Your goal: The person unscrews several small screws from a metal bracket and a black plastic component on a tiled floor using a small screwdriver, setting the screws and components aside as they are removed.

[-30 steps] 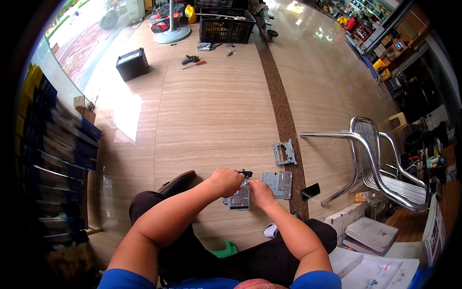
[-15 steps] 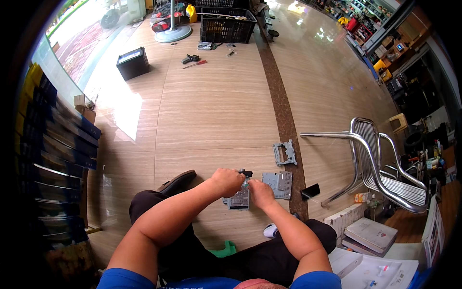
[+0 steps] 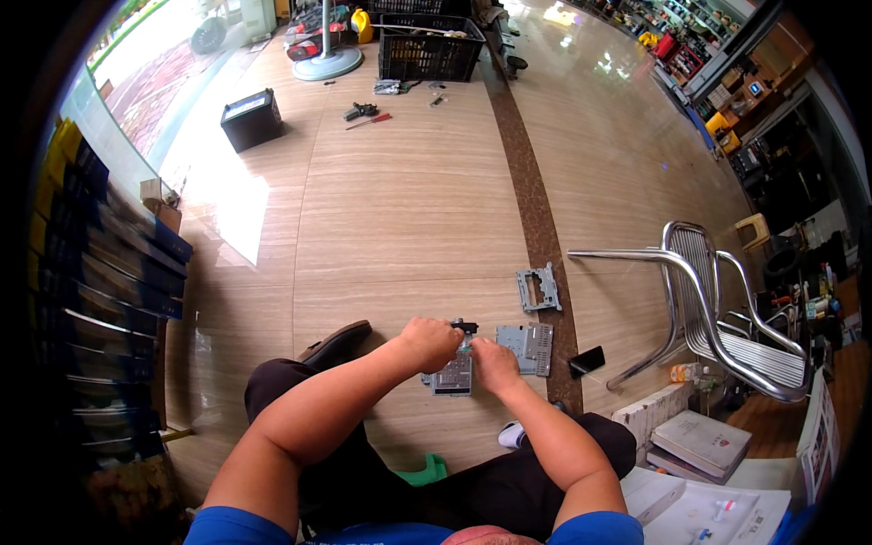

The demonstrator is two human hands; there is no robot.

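On the floor between my feet lies a grey metal device chassis (image 3: 451, 380), boxy, with its inside exposed. My left hand (image 3: 431, 345) is closed over its far left part. A small black piece (image 3: 466, 327) sticks out beyond those fingers; what they grip is hidden. My right hand (image 3: 496, 366) is at the chassis's right side, fingertips pinched together beside a small teal-green bit (image 3: 467, 345). What the pinch holds is too small to tell. Right of my right hand lies a flat grey metal cover (image 3: 525, 349), and farther off a grey metal frame (image 3: 538, 288) with a cut-out middle.
A black phone (image 3: 587, 362) and a steel chair (image 3: 695, 300) are to the right. Books (image 3: 699, 443) are stacked at lower right. Far ahead are a black battery (image 3: 251, 120), a red-handled screwdriver (image 3: 369, 122) and a black crate (image 3: 431, 50). A green stool (image 3: 425, 470) shows beneath me.
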